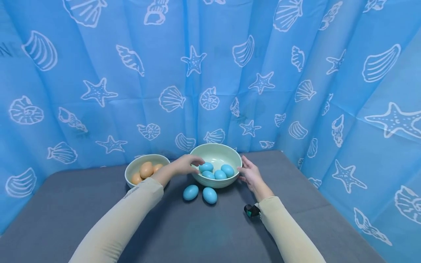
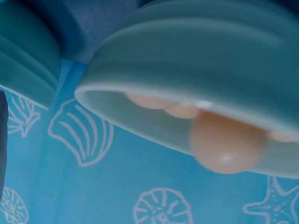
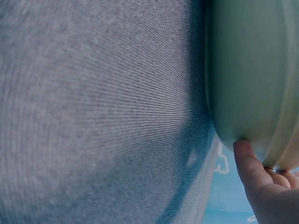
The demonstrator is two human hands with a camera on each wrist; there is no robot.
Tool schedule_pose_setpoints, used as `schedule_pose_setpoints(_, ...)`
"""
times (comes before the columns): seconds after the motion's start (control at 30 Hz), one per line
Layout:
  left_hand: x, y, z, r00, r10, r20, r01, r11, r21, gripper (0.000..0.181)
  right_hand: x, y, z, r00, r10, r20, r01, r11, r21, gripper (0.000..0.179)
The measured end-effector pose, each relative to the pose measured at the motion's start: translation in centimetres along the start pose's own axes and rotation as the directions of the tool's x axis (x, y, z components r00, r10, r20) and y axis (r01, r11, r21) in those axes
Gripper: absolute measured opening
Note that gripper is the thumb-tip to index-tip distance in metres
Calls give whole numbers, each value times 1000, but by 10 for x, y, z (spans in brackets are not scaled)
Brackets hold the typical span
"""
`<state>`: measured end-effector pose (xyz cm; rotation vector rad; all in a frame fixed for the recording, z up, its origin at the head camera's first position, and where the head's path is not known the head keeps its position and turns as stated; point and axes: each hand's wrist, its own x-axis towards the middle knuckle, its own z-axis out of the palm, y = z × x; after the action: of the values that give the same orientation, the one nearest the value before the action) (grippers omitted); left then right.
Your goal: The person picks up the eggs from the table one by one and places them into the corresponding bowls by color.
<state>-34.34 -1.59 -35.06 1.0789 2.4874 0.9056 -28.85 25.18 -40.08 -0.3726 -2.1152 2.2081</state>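
A pale green bowl (image 1: 215,184) stands at the back of the table with several blue eggs (image 1: 220,174) inside. My left hand (image 1: 184,165) reaches over its left rim, thumb and fingertips about one blue egg (image 1: 206,167). At the bowl's right side my right hand (image 1: 251,174) holds the wall, thumb near the rim. In the right wrist view, fingers (image 3: 250,165) touch the bowl's outer wall (image 3: 247,84). Two more blue eggs (image 1: 190,192) (image 1: 209,195) lie on the table before the bowl.
Left of the green bowl, partly behind my left forearm, is a smaller bowl (image 1: 131,168) of several brown eggs (image 1: 146,170). A blue shell-patterned curtain (image 1: 210,73) hangs behind the grey-covered table (image 1: 197,233). A black band piece (image 1: 251,210) sits at my right wrist.
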Motion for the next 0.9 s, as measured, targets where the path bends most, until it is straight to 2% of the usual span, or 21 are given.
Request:
schedule_pose_setpoints(0.17, -21, -5, 3, 994, 7, -113, -10, 1000, -23, 50, -1, -1, 0, 1000, -3, 4, 3, 1000, -6, 64)
schedule_pose_setpoints(0.3, -37, -10, 9, 985, -37, -166, 29, 998, -54, 58, -1, -1, 0, 1000, -9, 8, 9, 1000, -12, 64)
schedule_pose_setpoints(0.47, -53, -17, 19, 967, -97, -236, 74, 992, -103, 63, -1, 0, -1, 1000, -11, 14, 12, 1000, -12, 64)
schedule_pose_setpoints(0.73, -72, -28, 36, 965, -140, -222, 103, 980, -170, 58, -1, -1, 0, 1000, 0, 14, 1, 1000, -14, 64)
schedule_pose_setpoints(0.9, -75, -31, 47, 951, -190, -244, 137, 966, -219, 61, -1, -1, -1, 1000, 6, 8, -6, 1000, -13, 64)
